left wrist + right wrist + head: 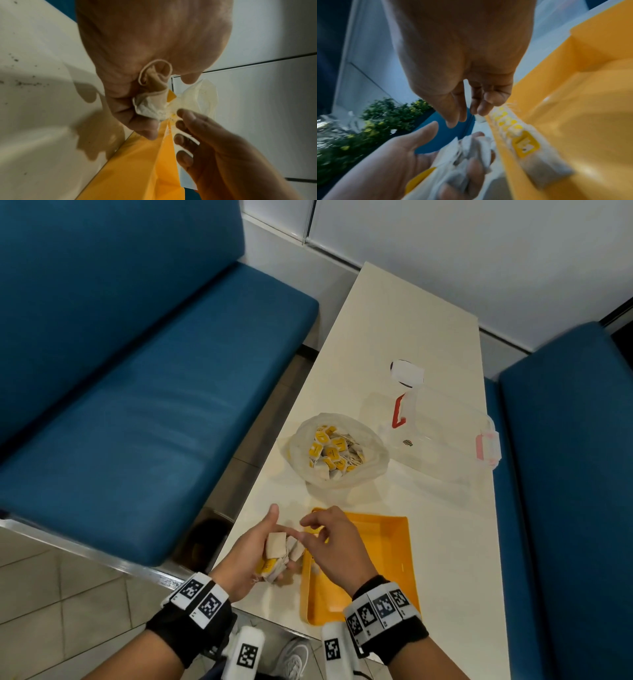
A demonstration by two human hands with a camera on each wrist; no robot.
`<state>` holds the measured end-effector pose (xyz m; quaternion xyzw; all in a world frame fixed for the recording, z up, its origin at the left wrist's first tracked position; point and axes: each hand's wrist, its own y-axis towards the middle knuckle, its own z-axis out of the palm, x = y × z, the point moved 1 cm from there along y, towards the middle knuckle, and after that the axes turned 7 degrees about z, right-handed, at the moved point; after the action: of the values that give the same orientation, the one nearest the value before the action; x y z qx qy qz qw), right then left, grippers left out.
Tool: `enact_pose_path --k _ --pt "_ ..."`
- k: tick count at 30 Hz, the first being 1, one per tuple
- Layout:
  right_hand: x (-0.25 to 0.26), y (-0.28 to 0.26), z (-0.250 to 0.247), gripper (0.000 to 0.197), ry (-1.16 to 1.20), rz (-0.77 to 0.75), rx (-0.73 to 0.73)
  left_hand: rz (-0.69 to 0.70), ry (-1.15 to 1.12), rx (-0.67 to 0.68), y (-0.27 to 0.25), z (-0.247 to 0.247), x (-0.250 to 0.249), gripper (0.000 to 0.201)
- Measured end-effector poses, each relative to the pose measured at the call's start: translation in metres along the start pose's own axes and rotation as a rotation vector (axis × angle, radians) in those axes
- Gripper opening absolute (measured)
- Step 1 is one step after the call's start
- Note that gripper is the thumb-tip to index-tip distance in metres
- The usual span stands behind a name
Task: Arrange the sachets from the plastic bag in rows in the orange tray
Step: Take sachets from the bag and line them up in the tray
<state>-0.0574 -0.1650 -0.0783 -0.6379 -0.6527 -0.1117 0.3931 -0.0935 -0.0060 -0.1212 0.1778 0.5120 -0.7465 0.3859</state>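
Observation:
My left hand (251, 554) hovers just left of the orange tray (383, 563) and grips a bunch of sachets (279, 553), grey-white with yellow tags. My right hand (330, 546) is above the tray's left wall, thumb and fingers apart, fingertips (480, 109) touching the top of the bunch (150, 108). A row of sachets (524, 146) lies along the tray's left wall, mostly hidden under my right hand in the head view. Behind the tray stands the open plastic bag (337, 451), which holds several more sachets.
A clear plastic box (445, 433) with a red handle and a pink latch stands right of the bag, with a small white object (407, 373) behind it. Blue benches (137, 405) flank the narrow white table (455, 542). The tray's right part is bare.

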Motion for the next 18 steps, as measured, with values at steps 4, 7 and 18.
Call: enact_pose_path --k 4,7,18 --pt "0.016 0.000 0.010 0.021 -0.070 -0.028 0.085 0.023 -0.038 0.006 0.004 0.000 -0.001 0.083" --pt "0.020 -0.002 0.018 0.015 -0.072 -0.036 0.098 0.046 -0.043 0.025 0.006 -0.002 0.002 0.089" --pt "0.024 0.003 0.022 0.008 -0.102 -0.022 0.066 0.036 -0.024 0.021 0.004 -0.001 0.005 0.085"
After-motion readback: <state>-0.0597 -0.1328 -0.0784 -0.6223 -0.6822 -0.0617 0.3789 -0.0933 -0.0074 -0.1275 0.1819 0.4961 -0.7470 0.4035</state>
